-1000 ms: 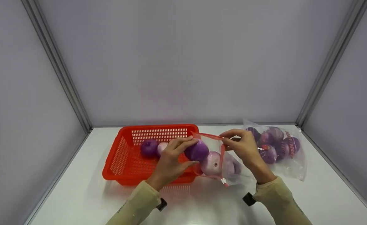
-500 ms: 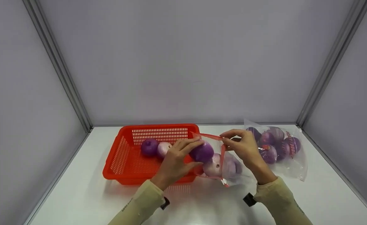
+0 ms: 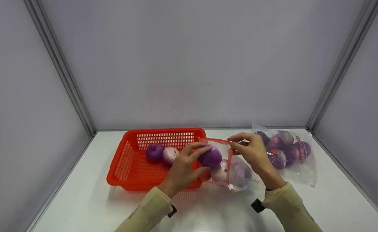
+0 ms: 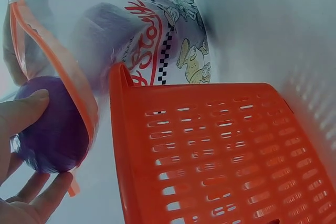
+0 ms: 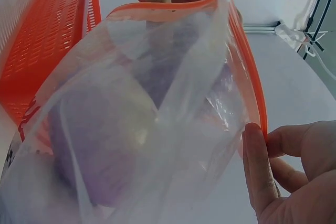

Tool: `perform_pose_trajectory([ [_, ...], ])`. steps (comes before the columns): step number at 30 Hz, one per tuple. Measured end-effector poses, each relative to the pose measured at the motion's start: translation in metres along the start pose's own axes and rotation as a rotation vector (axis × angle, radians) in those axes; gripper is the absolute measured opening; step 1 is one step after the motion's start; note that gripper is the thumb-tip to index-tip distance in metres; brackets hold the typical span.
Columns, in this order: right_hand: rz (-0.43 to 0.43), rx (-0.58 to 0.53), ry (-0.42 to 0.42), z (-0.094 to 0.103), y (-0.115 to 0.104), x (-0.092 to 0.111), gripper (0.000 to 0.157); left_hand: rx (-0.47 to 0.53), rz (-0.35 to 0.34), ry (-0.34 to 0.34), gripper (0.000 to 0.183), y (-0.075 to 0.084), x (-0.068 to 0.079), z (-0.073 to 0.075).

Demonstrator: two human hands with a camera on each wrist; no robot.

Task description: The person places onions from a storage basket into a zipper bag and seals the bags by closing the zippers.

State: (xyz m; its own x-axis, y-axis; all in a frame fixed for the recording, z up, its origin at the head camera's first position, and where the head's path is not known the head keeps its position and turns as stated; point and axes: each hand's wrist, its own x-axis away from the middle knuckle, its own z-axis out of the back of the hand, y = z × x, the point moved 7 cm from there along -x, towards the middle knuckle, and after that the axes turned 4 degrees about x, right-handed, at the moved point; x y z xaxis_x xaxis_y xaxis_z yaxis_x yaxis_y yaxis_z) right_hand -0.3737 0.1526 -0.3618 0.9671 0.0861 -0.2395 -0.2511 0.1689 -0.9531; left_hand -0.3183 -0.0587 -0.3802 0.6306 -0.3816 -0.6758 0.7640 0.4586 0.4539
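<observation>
My left hand (image 3: 183, 169) grips a purple onion (image 3: 210, 157) at the mouth of a clear zip bag (image 3: 230, 162) with a red-orange closure strip. In the left wrist view, thumb and fingertips span this onion (image 4: 52, 127), which sits just within the strip. My right hand (image 3: 252, 150) pinches the strip between thumb and fingers, and the mouth gapes; the right wrist view shows this pinch on the bag (image 5: 184, 156). A paler onion (image 3: 219, 173) lies inside the bag with more purple shapes behind it, blurred by the plastic.
Left of the bag stands a red slotted basket (image 3: 134, 186) holding a purple onion (image 3: 155, 152) and a pale one (image 3: 169, 155), partly behind the left hand. A second clear bag (image 3: 308, 174), filled with several onions, lies at the back right. Grey walls surround the white table.
My left hand has moved right with the purple onion, bringing it further into the bag's mouth. More of the pale onion in the basket shows. The right hand stays nearly still.
</observation>
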Motion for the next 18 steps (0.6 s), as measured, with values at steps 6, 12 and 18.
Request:
perform_pose_trajectory([
  [6,0.004,0.005,-0.01,-0.0003,0.0,-0.0005,0.02,-0.031,0.013,0.008,0.063,-0.0018,-0.0015,-0.0023],
  [12,0.01,0.021,0.003,0.001,0.0004,-0.0011,0.018,-0.048,0.011,0.002,0.053,-0.0035,-0.0011,-0.0035],
  [18,0.009,0.022,0.012,0.0037,0.0015,-0.0016,0.017,-0.043,0.033,-0.002,0.049,-0.0056,0.0014,-0.0011],
])
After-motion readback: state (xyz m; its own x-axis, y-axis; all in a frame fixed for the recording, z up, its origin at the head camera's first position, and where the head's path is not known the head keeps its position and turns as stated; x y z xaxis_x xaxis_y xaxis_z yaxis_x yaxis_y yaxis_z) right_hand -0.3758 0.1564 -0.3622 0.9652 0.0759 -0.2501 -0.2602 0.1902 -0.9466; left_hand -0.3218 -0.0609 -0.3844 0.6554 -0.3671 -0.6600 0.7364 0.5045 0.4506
